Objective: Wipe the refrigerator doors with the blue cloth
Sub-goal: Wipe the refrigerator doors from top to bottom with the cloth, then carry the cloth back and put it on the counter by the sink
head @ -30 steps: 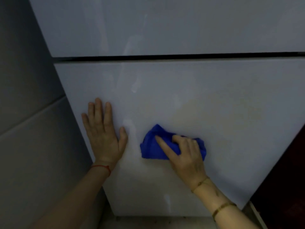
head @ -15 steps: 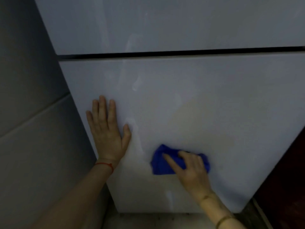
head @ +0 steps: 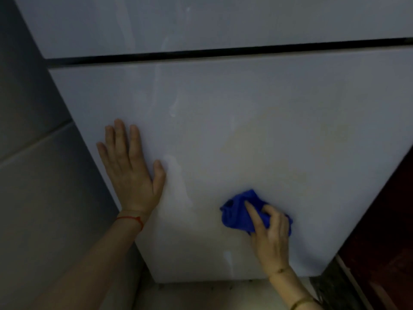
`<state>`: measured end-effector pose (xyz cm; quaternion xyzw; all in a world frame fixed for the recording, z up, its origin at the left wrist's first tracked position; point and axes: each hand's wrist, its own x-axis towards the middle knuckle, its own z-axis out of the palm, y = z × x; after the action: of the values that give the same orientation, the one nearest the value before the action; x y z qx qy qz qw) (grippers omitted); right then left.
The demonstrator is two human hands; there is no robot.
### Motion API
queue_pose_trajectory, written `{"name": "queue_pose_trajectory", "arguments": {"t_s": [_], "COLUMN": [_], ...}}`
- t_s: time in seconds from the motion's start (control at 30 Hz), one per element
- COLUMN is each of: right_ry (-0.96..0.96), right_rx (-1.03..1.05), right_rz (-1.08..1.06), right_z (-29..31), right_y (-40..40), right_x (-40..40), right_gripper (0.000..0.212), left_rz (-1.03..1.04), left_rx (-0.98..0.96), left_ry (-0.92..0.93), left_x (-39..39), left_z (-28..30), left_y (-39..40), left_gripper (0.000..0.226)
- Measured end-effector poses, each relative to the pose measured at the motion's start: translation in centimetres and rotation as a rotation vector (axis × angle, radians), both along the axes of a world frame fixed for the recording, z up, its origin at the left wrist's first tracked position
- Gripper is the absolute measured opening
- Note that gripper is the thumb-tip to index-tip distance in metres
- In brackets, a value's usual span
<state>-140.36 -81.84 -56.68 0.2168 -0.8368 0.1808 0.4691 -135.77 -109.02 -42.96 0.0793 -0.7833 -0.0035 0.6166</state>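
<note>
The white lower refrigerator door fills most of the view, with the upper door above a dark horizontal gap. My right hand presses a bunched blue cloth flat against the lower right part of the lower door. My left hand lies flat on the same door near its left edge, fingers spread and pointing up, holding nothing. A faint yellowish stain shows on the door above the cloth.
A grey tiled wall stands close on the left of the refrigerator. A dark reddish-brown panel flanks it on the right. A strip of pale floor shows below the door's bottom edge.
My right hand has slid the blue cloth down and to the right across the lower door. My left hand has stayed flat near the left edge.
</note>
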Motion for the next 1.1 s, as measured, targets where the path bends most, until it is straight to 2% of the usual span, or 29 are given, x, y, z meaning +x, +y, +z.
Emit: {"name": "queue_pose_trajectory", "arguments": {"t_s": [0.03,0.13,0.27,0.37,0.43,0.6,0.67,0.77,0.83,0.9,1.0,1.1], "right_ry": [-0.017,-0.084,-0.115,-0.159,-0.264,-0.781,-0.987,-1.278,-1.354,-1.448,-1.568,-1.652], "right_rx": [-0.011,-0.181,-0.373,-0.352,-0.308,-0.293,-0.265,-0.275,-0.230,-0.219,-0.228,-0.216], "right_rz": [-0.024,-0.064,0.026,0.149,0.172,0.153,0.069,-0.026,-0.050,-0.071,-0.117,-0.218], "right_z": [-0.4,2.0,12.5,21.2,25.7,34.4,37.5,42.5,46.2,49.7,52.5,53.0], "right_y": [1.4,5.2,5.8,3.9,3.5,7.4,10.2,14.2,16.1,17.2,18.5,19.3], "right_x": [-0.1,-0.5,-1.3,0.4,2.9,11.5,15.3,21.0,24.5,27.5,30.6,33.1], "right_gripper": [0.107,0.066,0.048,0.044,0.043,0.035,0.033,0.032,0.033,0.029,0.029,0.029], "left_rz": [-0.001,-0.031,-0.090,-0.092,-0.164,-0.401,-0.441,-0.436,-0.404,-0.348,-0.285,-0.279], "left_rx": [0.004,0.024,0.158,0.319,0.458,0.892,0.929,0.923,0.856,0.948,1.042,1.050], "left_ry": [0.003,-0.015,-0.090,-0.180,-0.299,-0.790,-0.971,-1.213,-1.365,-1.440,-1.548,-1.680], "left_x": [0.0,0.5,2.6,5.3,7.5,14.0,17.2,22.4,25.8,28.8,31.9,34.1], "left_z": [0.0,0.3,1.8,4.9,8.4,21.7,27.1,34.9,38.9,42.2,45.0,44.6], "left_y": [0.1,0.5,2.8,5.6,7.5,10.4,10.9,11.2,11.3,11.4,11.3,9.8], "left_gripper": [0.066,0.065,0.061,0.055,0.045,0.040,0.041,0.029,0.033,0.028,0.021,0.032]}}
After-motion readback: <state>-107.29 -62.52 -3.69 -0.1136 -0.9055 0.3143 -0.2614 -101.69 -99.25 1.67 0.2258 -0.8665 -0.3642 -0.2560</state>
